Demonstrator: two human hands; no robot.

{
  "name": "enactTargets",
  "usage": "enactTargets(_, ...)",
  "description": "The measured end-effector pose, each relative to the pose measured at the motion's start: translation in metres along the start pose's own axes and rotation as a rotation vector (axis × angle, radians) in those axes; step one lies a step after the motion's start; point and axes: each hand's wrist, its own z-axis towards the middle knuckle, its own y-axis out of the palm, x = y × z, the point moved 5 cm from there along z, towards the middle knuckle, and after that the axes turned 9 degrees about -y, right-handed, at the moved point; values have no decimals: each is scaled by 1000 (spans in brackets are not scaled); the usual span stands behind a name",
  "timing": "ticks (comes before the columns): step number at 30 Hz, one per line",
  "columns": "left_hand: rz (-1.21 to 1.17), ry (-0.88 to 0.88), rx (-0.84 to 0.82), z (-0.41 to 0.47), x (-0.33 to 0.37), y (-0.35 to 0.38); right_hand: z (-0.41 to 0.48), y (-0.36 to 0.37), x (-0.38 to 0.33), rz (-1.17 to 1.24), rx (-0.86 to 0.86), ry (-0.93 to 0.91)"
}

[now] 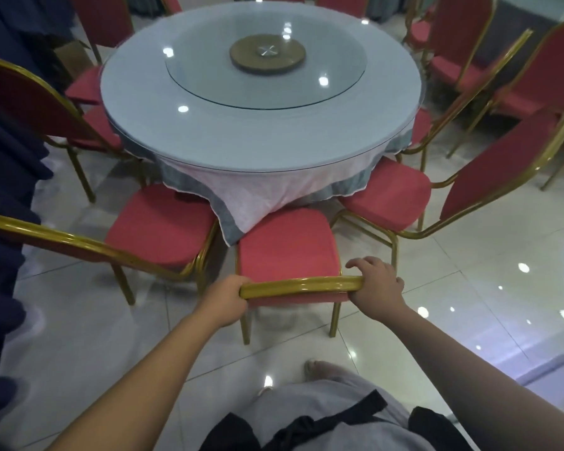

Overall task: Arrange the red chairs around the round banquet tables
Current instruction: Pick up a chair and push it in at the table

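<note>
Item: one red-cushioned chair with a gold metal frame point(287, 252), standing square to the round glass-topped banquet table point(261, 92), its seat front just under the hanging corner of the pale tablecloth point(248, 196). We hold the gold top rail of its backrest at both ends, left hand point(228, 299) wrapped closed around the left end, right hand point(376, 284) over the right end with thumb beneath and fingers loosely curled. The rail lies crosswise before us, both hands equally near, the table straight ahead, so we judge any push goes forward.
</note>
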Motion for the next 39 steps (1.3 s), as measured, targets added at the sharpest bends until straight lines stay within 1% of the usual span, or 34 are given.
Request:
enactTargets(3,-24,-26,-18,9,11,-4,15,-9,6,8,-12,-22)
enactTargets(6,-67,-55,13,22,30,-10,40,-27,7,-36,-52,-30)
enactTargets(9,-105,-76,40,33,44,-18,59,-44,5,-7,-226,-62)
enactTargets(11,-52,-92,42,37,46,-21,62,-52,1,1,-350,-133)
enactTargets(12,-28,-112,33,37,42,-21,62,-55,-5,3,-383,-192)
enactTargets(14,-89,-180,14,30,30,-21,61,-61,-25,80,-374,-324)
enactTargets(16,-146,-256,89,19,11,-21,60,-67,-51,225,-295,-437)
enactTargets(18,-198,-389,184,5,-20,-22,64,-62,-84,299,-256,-520)
enactTargets(20,-314,-534,208,-16,-52,-20,63,-50,-123,336,-278,-581)
enactTargets(22,-416,-597,221,-36,-86,-23,62,-33,-165,369,-311,-630)
enactTargets(25,-492,-609,301,-59,-139,-47,59,-7,-222,405,-336,-673)
enactTargets(28,-512,-592,392,-77,-201,-83,53,27,-274,406,-340,-689)
enactTargets(34,-477,-497,496,-105,-311,-167,29,104,-369,348,-374,-604)
enactTargets(37,-441,-433,500,-109,-348,-208,23,128,-410,362,-321,-560)
enactTargets(39,-412,-407,502,-103,-367,-237,25,138,-435,327,-263,-553)
